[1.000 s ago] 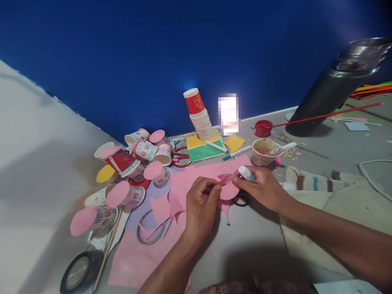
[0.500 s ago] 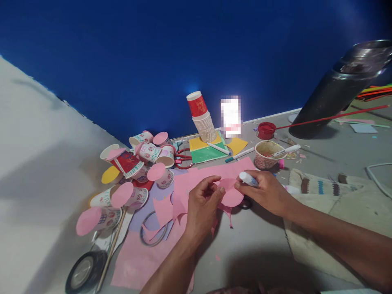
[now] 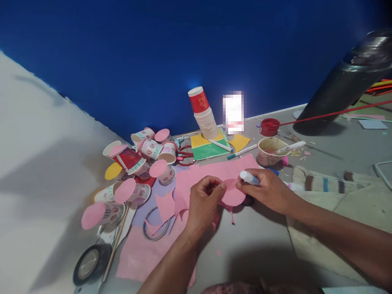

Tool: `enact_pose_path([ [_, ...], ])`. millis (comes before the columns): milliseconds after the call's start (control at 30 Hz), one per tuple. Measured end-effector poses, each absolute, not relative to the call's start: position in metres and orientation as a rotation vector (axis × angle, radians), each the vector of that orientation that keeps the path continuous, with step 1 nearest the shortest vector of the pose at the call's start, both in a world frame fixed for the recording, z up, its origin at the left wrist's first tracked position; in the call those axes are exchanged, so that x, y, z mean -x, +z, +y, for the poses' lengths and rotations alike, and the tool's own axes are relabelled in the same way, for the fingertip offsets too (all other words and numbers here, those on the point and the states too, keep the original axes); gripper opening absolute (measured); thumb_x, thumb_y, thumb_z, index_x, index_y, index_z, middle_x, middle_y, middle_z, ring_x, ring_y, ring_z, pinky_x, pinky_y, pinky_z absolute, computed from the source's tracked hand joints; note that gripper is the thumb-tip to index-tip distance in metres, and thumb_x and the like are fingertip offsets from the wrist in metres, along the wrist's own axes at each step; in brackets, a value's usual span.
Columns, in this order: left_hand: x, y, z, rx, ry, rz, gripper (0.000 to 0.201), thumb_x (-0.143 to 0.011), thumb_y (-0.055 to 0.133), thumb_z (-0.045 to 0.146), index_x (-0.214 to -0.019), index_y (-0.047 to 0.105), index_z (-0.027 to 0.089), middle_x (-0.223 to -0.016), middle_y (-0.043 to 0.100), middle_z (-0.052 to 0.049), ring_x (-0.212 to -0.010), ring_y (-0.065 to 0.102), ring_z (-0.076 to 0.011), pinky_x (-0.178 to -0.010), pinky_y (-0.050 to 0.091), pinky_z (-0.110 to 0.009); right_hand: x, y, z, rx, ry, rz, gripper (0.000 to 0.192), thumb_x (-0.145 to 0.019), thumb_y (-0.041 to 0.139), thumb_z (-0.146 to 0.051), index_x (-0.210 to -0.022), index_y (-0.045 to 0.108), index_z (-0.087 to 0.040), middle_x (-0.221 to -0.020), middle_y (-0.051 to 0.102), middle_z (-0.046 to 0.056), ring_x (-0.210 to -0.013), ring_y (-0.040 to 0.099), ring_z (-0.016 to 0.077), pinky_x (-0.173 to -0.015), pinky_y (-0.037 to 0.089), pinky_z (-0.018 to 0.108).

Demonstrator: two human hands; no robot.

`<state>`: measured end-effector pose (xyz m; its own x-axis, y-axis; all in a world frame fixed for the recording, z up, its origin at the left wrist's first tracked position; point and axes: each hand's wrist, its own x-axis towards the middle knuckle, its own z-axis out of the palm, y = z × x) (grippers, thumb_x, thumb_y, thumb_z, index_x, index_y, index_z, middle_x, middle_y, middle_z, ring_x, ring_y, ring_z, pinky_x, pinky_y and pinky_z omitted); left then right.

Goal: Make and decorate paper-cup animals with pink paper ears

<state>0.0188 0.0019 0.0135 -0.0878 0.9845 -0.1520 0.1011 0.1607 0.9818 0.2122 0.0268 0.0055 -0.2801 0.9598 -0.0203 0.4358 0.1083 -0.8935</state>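
Observation:
My left hand [image 3: 206, 203] pinches the left edge of a round pink paper disc [image 3: 232, 196] between thumb and fingers. Tucked in my right hand [image 3: 266, 188] is a thick white-capped stick [image 3: 249, 178] with a pale blue marking, a marker or glue stick; which one I cannot tell. The right fingertips also touch the disc's upper right edge. Beneath the disc, cut pink scraps [image 3: 232, 216] hang down, and a dark ring-like thing [image 3: 249, 201] shows partly behind it. A large pink sheet [image 3: 196, 179] lies under and beyond my left hand.
Decorated paper cups with pink discs [image 3: 125, 190] crowd the left. A cup stack [image 3: 206, 118] stands on green and yellow paper [image 3: 211, 151]. Right are a stained paper cup [image 3: 271, 152], red paint pot [image 3: 269, 127], dark bottle [image 3: 333, 92] and cloth [image 3: 324, 228]. Tape roll [image 3: 90, 264] lies front left.
The whole view has shifted slightly, with most things a little to the right and higher. Both hands keep their hold on the disc and the stick.

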Motion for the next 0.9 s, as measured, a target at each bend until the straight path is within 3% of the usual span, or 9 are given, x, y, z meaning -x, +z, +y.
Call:
enact_pose_path([
  [300, -0.0236, 0.019, -0.0015, -1.122, 1.031, 1.443, 0.02, -0.073, 0.073, 0.033, -0.066, 0.065, 0.016, -0.059, 0.056, 0.002, -0.057, 0.045, -0.0093, -0.055, 0.035, -0.022, -0.2148, 0.0055, 0.0272, 1.29, 1.175, -1.791, 0.027, -0.087, 0.067, -0.044, -0.079, 0.072, -0.019, -0.063, 0.055, -0.003, -0.063, 0.045, 0.0145, -0.058, 0.037, 0.028],
  [633, -0.0277, 0.0169, -0.0067, -1.176, 0.932, 1.441, 0.021, -0.077, 0.071, 0.035, -0.066, 0.064, 0.018, -0.058, 0.057, 0.002, -0.05, 0.043, -0.0092, -0.046, 0.033, -0.021, -0.2138, 0.0042, 0.0262, 1.267, 1.205, -1.82, 0.025, -0.085, 0.067, -0.04, -0.074, 0.074, -0.018, -0.06, 0.057, -0.003, -0.061, 0.047, 0.0143, -0.057, 0.037, 0.027],
  [800, -0.028, 0.0156, -0.0063, -1.319, 0.945, 1.419, 0.014, -0.079, 0.072, 0.032, -0.075, 0.072, 0.018, -0.074, 0.067, -0.002, -0.063, 0.057, -0.0122, -0.058, 0.045, -0.022, -0.214, 0.0059, 0.0261, 1.29, 1.183, -1.845, 0.023, -0.082, 0.062, -0.034, -0.067, 0.068, -0.018, -0.06, 0.057, -0.003, -0.061, 0.047, 0.014, -0.058, 0.036, 0.028],
  [900, -0.028, 0.017, -0.0061, -1.391, 0.935, 1.409, 0.009, -0.077, 0.073, 0.027, -0.075, 0.076, 0.019, -0.077, 0.069, -0.004, -0.067, 0.06, -0.0136, -0.058, 0.045, -0.022, -0.2146, 0.0061, 0.0256, 1.273, 1.214, -1.831, 0.021, -0.082, 0.062, -0.032, -0.069, 0.07, -0.018, -0.061, 0.058, -0.003, -0.063, 0.047, 0.0142, -0.059, 0.036, 0.029],
])
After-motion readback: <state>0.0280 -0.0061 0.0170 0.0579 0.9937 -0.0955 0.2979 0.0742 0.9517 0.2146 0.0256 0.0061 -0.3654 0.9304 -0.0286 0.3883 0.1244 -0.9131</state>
